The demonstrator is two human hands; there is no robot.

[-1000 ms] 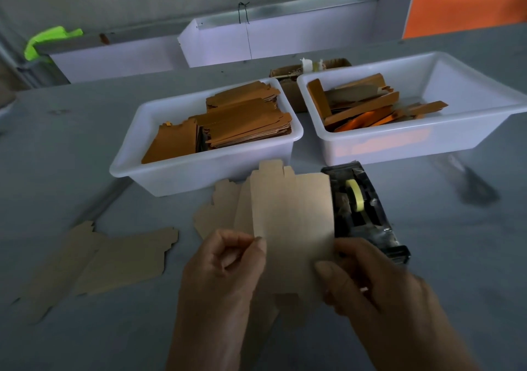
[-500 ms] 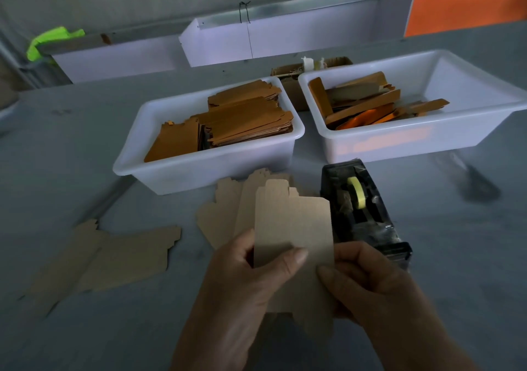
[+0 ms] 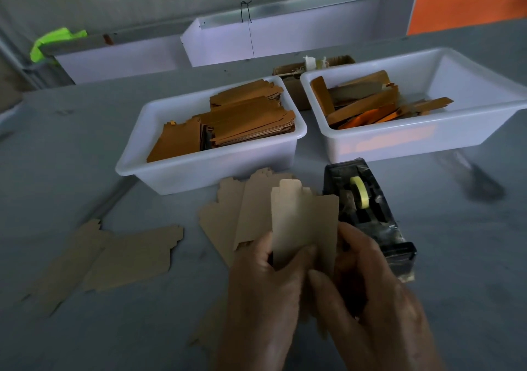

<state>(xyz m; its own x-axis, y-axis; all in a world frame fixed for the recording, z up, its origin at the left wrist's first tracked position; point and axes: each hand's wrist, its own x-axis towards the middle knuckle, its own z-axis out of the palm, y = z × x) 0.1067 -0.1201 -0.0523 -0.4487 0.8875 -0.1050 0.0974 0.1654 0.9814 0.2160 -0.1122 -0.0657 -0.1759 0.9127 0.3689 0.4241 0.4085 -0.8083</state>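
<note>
Head view, lower centre: left hand (image 3: pixel 265 279) and right hand (image 3: pixel 368 291) both pinch the folded kraft box blank (image 3: pixel 305 222); creasing squarely probably requires flush edges.

Two bins (image 3: pixel 214 175) (image 3: pixel 399 146) – one tape dispenser (image 3: pixel 368 219), one held blank (image 3: pixel 303 222).

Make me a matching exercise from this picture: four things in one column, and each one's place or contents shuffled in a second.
1 cardboard blank
2 tape dispenser
3 left tub
4 right tub

a holds loosely piled brown and orange pieces
b gripped by left hand and right hand
c holds stacked brown cards
d stands beside the right hand

Pairs: 1-b, 2-d, 3-c, 4-a
</note>
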